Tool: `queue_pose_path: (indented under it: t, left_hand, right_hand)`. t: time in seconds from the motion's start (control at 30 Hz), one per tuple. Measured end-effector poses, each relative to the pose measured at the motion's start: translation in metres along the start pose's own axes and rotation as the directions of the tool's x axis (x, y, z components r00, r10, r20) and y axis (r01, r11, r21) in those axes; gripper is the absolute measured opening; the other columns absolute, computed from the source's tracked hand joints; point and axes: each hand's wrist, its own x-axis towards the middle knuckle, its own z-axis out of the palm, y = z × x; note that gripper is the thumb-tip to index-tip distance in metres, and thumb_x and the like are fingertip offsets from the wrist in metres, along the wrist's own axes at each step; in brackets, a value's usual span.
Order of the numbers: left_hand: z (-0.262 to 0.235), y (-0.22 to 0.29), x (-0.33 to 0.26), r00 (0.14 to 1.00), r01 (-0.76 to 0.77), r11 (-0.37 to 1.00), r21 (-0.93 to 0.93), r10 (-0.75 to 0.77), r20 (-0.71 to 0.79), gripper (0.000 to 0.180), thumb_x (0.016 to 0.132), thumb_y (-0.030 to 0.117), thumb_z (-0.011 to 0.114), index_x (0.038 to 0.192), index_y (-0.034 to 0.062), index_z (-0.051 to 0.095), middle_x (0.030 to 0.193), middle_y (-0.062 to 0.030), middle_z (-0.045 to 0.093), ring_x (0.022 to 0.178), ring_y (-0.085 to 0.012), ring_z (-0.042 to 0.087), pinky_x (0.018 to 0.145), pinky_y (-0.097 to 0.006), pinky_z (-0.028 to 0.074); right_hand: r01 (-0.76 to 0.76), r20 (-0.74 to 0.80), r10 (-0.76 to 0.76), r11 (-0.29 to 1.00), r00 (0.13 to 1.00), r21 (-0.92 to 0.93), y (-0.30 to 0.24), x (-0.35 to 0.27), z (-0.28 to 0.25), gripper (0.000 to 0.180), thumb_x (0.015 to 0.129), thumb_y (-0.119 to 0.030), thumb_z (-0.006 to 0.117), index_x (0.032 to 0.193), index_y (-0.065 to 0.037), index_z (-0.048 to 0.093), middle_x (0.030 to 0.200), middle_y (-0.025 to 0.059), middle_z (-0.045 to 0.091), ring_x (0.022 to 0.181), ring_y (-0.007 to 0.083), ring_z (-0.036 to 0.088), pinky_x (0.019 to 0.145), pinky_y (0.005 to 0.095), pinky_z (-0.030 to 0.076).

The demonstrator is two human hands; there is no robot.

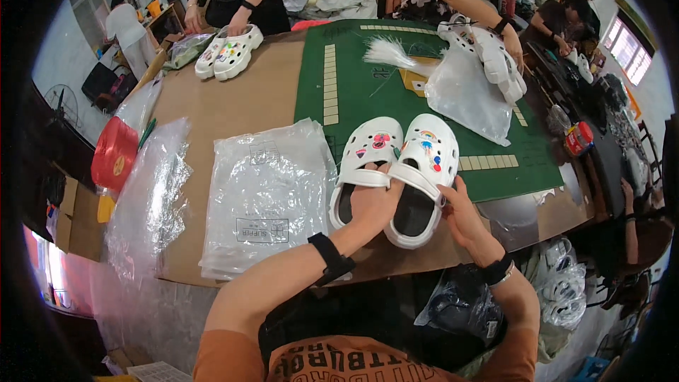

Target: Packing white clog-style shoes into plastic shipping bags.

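Note:
A pair of white clogs [431, 148] with colourful charms on their toes is held side by side over the table's near edge, toes pointing away from me. My left hand [375, 201] reaches under the left clog's heel strap and grips where the two shoes meet; its fingertips are partly hidden inside. On the outer side of the right clog, my right hand [467, 218] has its thumb by the strap and its fingers along the rim. Just left of the shoes lies a stack of clear plastic bags [265, 191], flat on the brown board.
A green mat [339, 99] with pale tile strips covers the table's right part. Across the table, one person handles white clogs [230, 53], another white clogs [498, 64] above a plastic bag [467, 95]. White ties [389, 51] lie nearby. A red twine roll [115, 154] stands left.

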Motion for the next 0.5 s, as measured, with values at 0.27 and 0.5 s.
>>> queue_pose_path:
  t: [0.27,0.5]
  left_hand:
    - [-0.065,0.055,0.01,0.807,-0.482,0.873,-0.07,0.412,-0.424,0.026,0.075,0.017,0.063,0.096,0.0032,0.056,0.089,-0.0139,0.052,0.081,-0.0333,0.052,0.068,-0.042,0.043]
    - [-0.194,0.018,0.003,0.922,-0.094,0.896,-0.434,-0.086,-0.377,0.031,0.089,0.027,0.052,0.094,-0.0024,0.057,0.083,-0.0142,0.061,0.078,-0.0262,0.058,0.069,-0.038,0.044]
  right_hand:
    - [0.5,-0.111,-0.495,0.865,0.862,0.029,-0.067,-0.062,0.049,0.071,0.082,-0.01,0.055,0.138,-0.007,0.012,0.13,0.0137,0.033,0.118,0.0225,0.037,0.101,0.0345,0.027]
    - [0.568,0.44,-0.477,0.818,0.761,-0.096,-0.089,-0.1,0.12,0.099,0.073,-0.023,0.069,0.143,-0.015,0.0,0.137,0.0135,0.026,0.111,0.0228,0.046,0.093,0.0356,0.038]
